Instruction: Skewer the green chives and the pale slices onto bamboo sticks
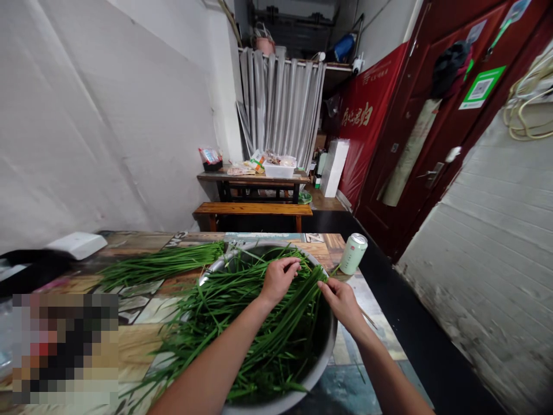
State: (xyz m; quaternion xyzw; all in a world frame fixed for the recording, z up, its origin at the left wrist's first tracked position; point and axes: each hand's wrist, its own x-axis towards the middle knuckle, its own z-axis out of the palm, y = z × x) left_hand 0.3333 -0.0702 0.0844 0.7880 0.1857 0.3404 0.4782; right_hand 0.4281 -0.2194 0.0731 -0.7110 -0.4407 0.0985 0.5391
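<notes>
Long green garlic chives (242,300) fill a wide metal basin (332,340), many of them hanging over its left rim. My right hand (341,300), at the basin's right rim, pinches the ends of a bunch of chives (298,308) lying across the heap. Just above the heap is my left hand (279,280), its fingers curled and thumb and forefinger pressed together; whether a thin blade is between them I cannot make out. Another bunch of chives (168,262) lies flat on the table left of the basin.
A pale green can (353,253) stands at the right edge of the patterned table (375,294). A white box (78,245) and a black item (34,271) lie at the left. Beyond are a wooden bench (254,208) and another table holding a plastic tub (280,168).
</notes>
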